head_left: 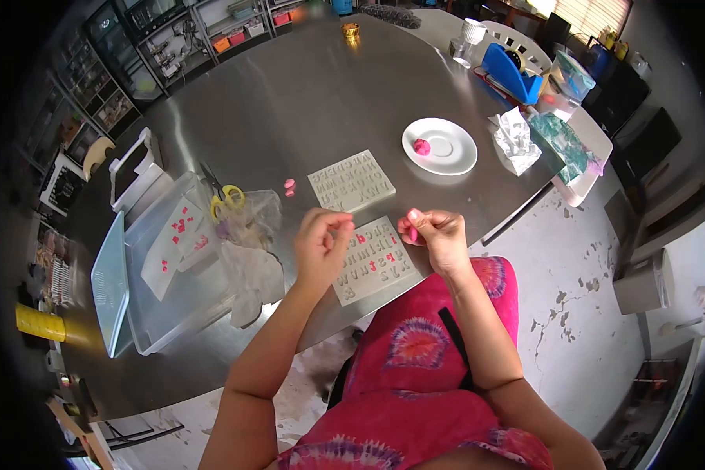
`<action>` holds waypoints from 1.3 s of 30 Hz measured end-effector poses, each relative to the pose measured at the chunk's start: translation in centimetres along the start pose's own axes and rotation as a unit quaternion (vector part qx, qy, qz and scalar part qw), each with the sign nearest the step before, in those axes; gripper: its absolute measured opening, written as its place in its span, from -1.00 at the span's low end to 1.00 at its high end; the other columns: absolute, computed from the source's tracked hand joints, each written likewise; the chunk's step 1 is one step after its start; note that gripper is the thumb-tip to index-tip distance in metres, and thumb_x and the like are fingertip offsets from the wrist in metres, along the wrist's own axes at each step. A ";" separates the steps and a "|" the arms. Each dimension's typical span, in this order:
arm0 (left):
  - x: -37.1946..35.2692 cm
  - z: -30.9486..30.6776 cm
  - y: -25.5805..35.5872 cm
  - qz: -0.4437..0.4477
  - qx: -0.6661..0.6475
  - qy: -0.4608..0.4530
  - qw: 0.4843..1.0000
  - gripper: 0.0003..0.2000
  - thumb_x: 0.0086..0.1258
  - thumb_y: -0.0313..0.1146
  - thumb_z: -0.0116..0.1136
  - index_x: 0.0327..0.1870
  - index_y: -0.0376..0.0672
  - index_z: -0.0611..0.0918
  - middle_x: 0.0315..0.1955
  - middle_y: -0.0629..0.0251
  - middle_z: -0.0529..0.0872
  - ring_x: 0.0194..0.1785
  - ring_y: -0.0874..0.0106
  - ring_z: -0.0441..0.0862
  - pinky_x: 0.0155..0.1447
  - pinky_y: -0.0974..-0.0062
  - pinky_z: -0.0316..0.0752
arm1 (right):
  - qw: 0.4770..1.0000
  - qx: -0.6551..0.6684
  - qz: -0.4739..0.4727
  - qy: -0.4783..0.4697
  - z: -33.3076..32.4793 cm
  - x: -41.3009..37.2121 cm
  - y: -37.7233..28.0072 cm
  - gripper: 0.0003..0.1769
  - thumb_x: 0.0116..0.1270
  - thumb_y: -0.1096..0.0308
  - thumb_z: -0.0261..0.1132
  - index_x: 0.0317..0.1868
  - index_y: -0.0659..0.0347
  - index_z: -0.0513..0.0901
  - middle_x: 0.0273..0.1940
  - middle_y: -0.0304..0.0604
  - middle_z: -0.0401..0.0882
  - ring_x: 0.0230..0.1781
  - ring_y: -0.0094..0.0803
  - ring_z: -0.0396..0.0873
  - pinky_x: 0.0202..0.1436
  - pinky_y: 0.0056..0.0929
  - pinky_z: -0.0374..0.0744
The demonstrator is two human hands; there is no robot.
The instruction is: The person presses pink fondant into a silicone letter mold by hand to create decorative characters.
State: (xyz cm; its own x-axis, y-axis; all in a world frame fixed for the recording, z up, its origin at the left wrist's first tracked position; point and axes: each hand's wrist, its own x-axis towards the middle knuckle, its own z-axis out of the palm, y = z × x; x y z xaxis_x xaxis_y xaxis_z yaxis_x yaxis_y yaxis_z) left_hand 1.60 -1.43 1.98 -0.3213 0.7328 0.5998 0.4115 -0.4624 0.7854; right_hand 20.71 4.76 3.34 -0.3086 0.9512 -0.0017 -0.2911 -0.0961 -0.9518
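Note:
My right hand point(440, 237) is closed around a lump of pink dough point(413, 234), just off the right edge of the lower letter mold point(354, 291). Over that mold's left edge, my left hand point(321, 241) has its fingers curled together; anything between them is too small to make out. Several of the mold's letter hollows are filled with pink. A second letter mold point(352, 182) lies just behind. Two small pink pieces point(290, 186) rest on the metal table to its left. A pink dough ball point(421, 146) sits on a white saucer point(454, 161).
Left on the metal table point(266, 94) are a clear plastic container point(145, 315) with pink bits on white paper point(163, 270), yellow-handled scissors point(229, 199) and a crumpled plastic bag point(258, 215). Crumpled tissue point(515, 139) and a blue tape dispenser point(509, 74) stand right. A gold cup point(351, 31) is far back.

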 end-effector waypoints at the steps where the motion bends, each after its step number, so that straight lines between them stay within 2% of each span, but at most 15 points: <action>1: 0.0 -0.1 0.5 0.041 0.079 -0.036 0.995 -0.93 0.25 -0.52 0.25 -0.27 -0.17 0.65 -0.40 0.40 0.58 -0.37 0.59 0.46 -0.50 0.66 0.28 | 1.000 0.004 -0.017 -0.010 0.3 0.2 0.3 -0.64 0.33 0.34 0.34 -0.60 0.37 0.61 -0.49 -0.14 0.62 -0.49 -0.53 0.51 -0.44 -0.56 0.50; 2: 0.0 -0.1 0.9 0.062 0.106 -0.057 0.991 -0.90 0.21 -0.52 0.27 -0.28 -0.15 0.65 -0.39 0.35 0.61 -0.28 0.48 0.50 -0.46 0.62 0.34 | 1.000 -0.011 -0.005 -0.009 -0.1 0.8 0.9 -0.69 0.29 0.33 0.38 -0.55 0.37 0.63 -0.46 -0.08 0.65 -0.44 -0.49 0.58 -0.37 -0.53 0.58; 3: 0.1 0.0 1.1 0.067 0.112 -0.063 0.989 -0.90 0.21 -0.52 0.27 -0.28 -0.15 0.65 -0.39 0.35 0.61 -0.28 0.48 0.50 -0.46 0.62 0.34 | 1.000 -0.001 -0.008 -0.007 0.0 1.4 1.0 -0.69 0.29 0.33 0.38 -0.55 0.37 0.63 -0.46 -0.08 0.65 -0.44 -0.49 0.58 -0.37 -0.53 0.58; 5: 0.3 0.3 0.9 0.155 0.156 -0.043 0.975 -0.89 0.20 -0.53 0.26 -0.27 -0.15 0.65 -0.35 0.34 0.64 -0.22 0.37 0.51 -0.29 0.52 0.42 | 0.999 -0.022 0.012 0.037 0.0 2.2 1.0 -0.70 0.27 0.34 0.39 -0.55 0.36 0.63 -0.48 -0.10 0.64 -0.49 -0.50 0.55 -0.39 -0.54 0.57; 6: 0.4 0.2 0.7 0.186 0.192 -0.034 0.963 -0.88 0.20 -0.55 0.23 -0.25 -0.16 0.65 -0.32 0.31 0.65 -0.18 0.27 0.51 -0.11 0.39 0.42 | 0.999 0.011 0.008 0.032 0.0 2.5 1.2 -0.72 0.26 0.36 0.40 -0.54 0.36 0.63 -0.51 -0.13 0.63 -0.53 -0.53 0.53 -0.42 -0.56 0.53; 10: 0.8 0.3 0.7 0.177 0.214 -0.032 0.960 -0.87 0.22 -0.56 0.20 -0.23 -0.16 0.65 -0.32 0.30 0.66 -0.15 0.24 0.52 0.00 0.34 0.39 | 0.999 -0.019 -0.045 0.023 -0.1 2.2 1.7 -0.69 0.22 0.27 0.45 -0.53 0.34 0.66 -0.59 -0.26 0.57 -0.60 -0.65 0.39 -0.54 -0.62 0.40; 13: 1.8 1.0 1.6 0.189 0.208 -0.079 0.956 -0.85 0.25 -0.53 0.18 -0.18 -0.16 0.64 -0.28 0.30 0.65 -0.11 0.24 0.52 0.02 0.33 0.39 | 0.999 -0.019 -0.015 -0.021 -0.6 2.2 2.0 -0.76 0.28 0.37 0.38 -0.46 0.39 0.67 -0.54 -0.22 0.59 -0.54 -0.60 0.42 -0.45 -0.59 0.46; 16: 3.1 2.1 2.1 0.145 0.190 -0.246 0.939 -0.76 0.28 -0.47 0.17 -0.03 -0.18 0.61 -0.16 0.25 0.64 -0.04 0.21 0.53 0.06 0.29 0.40 | 0.999 -0.009 -0.023 -0.047 -0.5 2.0 1.5 -0.70 0.38 0.29 0.29 -0.39 0.41 0.67 -0.54 -0.24 0.58 -0.52 -0.62 0.42 -0.41 -0.61 0.47; 20: 4.9 4.2 2.6 0.114 0.152 -0.285 0.939 -0.76 0.26 -0.46 0.22 -0.06 -0.23 0.63 -0.20 0.20 0.66 -0.07 0.21 0.58 0.01 0.35 0.47 | 0.996 0.059 -0.008 -0.059 -0.8 2.7 2.9 -0.66 0.43 0.22 0.22 -0.35 0.36 0.68 -0.62 -0.33 0.52 -0.61 -0.66 0.39 -0.50 -0.61 0.48; 22: 5.7 4.7 2.1 0.058 0.115 -0.348 0.929 -0.74 0.23 -0.42 0.28 -0.07 -0.25 0.65 -0.23 0.21 0.67 -0.11 0.24 0.62 -0.02 0.38 0.49 | 0.996 0.052 -0.002 -0.074 -0.9 2.3 1.9 -0.66 0.41 0.20 0.25 -0.36 0.35 0.69 -0.63 -0.34 0.50 -0.64 -0.66 0.36 -0.54 -0.62 0.45; 26: 6.4 4.8 0.7 0.081 0.051 -0.360 0.928 -0.77 0.17 -0.44 0.35 -0.16 -0.25 0.69 -0.28 0.25 0.69 -0.19 0.33 0.65 -0.08 0.42 0.51 | 0.990 0.032 -0.021 -0.138 -1.9 2.7 2.5 -0.67 0.31 0.17 0.36 -0.39 0.32 0.70 -0.64 -0.34 0.47 -0.72 -0.65 0.28 -0.63 -0.60 0.33; 28: 6.4 4.5 0.9 0.079 0.019 -0.358 0.930 -0.84 0.13 -0.41 0.39 -0.31 -0.25 0.71 -0.34 0.27 0.69 -0.26 0.38 0.66 -0.19 0.47 0.53 | 0.989 0.026 -0.027 -0.144 -2.0 2.7 2.6 -0.68 0.28 0.16 0.39 -0.38 0.31 0.71 -0.63 -0.34 0.48 -0.71 -0.66 0.28 -0.63 -0.60 0.31; 30: 6.7 4.2 0.6 0.087 0.013 -0.359 0.929 -0.84 0.11 -0.41 0.41 -0.33 -0.24 0.71 -0.35 0.28 0.69 -0.27 0.41 0.66 -0.21 0.49 0.53 | 0.988 0.020 -0.032 -0.152 -1.8 2.8 2.4 -0.68 0.24 0.16 0.41 -0.37 0.31 0.72 -0.62 -0.33 0.50 -0.70 -0.66 0.29 -0.63 -0.59 0.28; 34: 7.0 3.9 -0.4 0.120 0.039 -0.327 0.937 -0.84 0.06 -0.44 0.44 -0.33 -0.21 0.73 -0.38 0.31 0.69 -0.29 0.45 0.65 -0.25 0.52 0.53 | 0.986 0.033 0.004 -0.166 -2.0 2.5 1.5 -0.73 0.27 0.23 0.40 -0.24 0.30 0.72 -0.47 -0.30 0.60 -0.56 -0.67 0.39 -0.49 -0.62 0.40; 39: 6.9 3.8 -0.8 0.107 0.017 -0.300 0.948 -0.86 0.04 -0.45 0.44 -0.37 -0.18 0.72 -0.38 0.34 0.68 -0.31 0.42 0.64 -0.26 0.50 0.51 | 0.984 0.052 0.031 -0.165 -1.8 2.4 1.4 -0.76 0.33 0.31 0.34 -0.09 0.29 0.69 -0.29 -0.23 0.69 -0.39 -0.64 0.55 -0.28 -0.61 0.58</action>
State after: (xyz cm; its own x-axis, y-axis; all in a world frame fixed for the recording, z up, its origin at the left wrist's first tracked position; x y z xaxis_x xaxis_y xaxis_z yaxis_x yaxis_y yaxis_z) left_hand 2.25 5.89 4.95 0.3109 0.7814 0.5411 0.4437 -0.6228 0.6444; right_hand 21.16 7.44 1.44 -0.6015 0.7967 0.0581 -0.3489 -0.1966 -0.9163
